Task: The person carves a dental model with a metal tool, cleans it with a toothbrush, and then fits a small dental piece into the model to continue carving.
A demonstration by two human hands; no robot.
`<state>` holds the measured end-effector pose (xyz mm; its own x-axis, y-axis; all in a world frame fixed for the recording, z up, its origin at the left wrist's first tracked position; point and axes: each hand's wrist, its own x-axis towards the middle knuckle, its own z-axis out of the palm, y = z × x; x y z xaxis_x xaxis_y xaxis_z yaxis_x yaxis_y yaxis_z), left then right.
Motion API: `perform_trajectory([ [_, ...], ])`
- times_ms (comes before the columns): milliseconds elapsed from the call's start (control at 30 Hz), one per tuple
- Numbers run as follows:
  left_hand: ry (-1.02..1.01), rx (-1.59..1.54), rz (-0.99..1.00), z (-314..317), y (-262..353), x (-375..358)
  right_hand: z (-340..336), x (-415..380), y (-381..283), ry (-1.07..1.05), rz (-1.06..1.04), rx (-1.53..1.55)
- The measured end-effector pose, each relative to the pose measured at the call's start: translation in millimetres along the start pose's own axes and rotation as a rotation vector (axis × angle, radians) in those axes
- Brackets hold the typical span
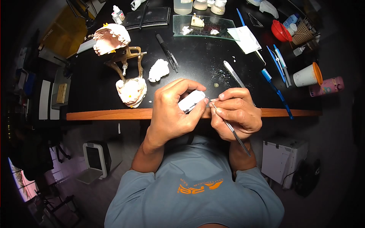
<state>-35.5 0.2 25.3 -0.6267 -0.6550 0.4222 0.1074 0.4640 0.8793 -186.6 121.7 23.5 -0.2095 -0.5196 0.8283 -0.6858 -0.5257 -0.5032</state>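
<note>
My left hand (175, 108) is closed round a white block (191, 101), which may be folded tissue or plaster. In my right hand (236, 114) is a thin metal tool (236, 135), its handle slanting down to the right. The fingertips of both hands nearly meet above the table's front edge, and the small thing between them is too tiny to make out. Just beyond them lies a small greenish disc (216, 85). A metal spatula (234, 73) rests behind my right hand, beside white crumbs.
Left stands a dental articulator (124, 62) with plaster models; crumpled tissue (159, 70) and a black pen (167, 52) lie nearby. A glass plate (205, 27) is at the back. On the right are a blue toothbrush (278, 92) and a white cup (305, 76).
</note>
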Motion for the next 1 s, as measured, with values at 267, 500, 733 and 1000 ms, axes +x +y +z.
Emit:
perform_trajectory([
  [267,-0.007,0.008,0.003,-0.1,0.0,0.1,0.4,0.2,0.3,0.001,-0.01,-0.012],
  [500,0.002,0.014,0.011,1.1,-2.1,-0.2,0.6,-1.3,-3.2,-0.01,-0.014,-0.031],
  [733,0.017,-0.012,0.006,2.0,-2.2,-0.8,0.1,-2.3,-3.0,-0.02,-0.02,-0.02],
  [1000,0.02,-0.002,-0.009,1.5,-0.2,-0.6,-0.8,-2.7,-3.4,-0.022,-0.036,-0.001],
])
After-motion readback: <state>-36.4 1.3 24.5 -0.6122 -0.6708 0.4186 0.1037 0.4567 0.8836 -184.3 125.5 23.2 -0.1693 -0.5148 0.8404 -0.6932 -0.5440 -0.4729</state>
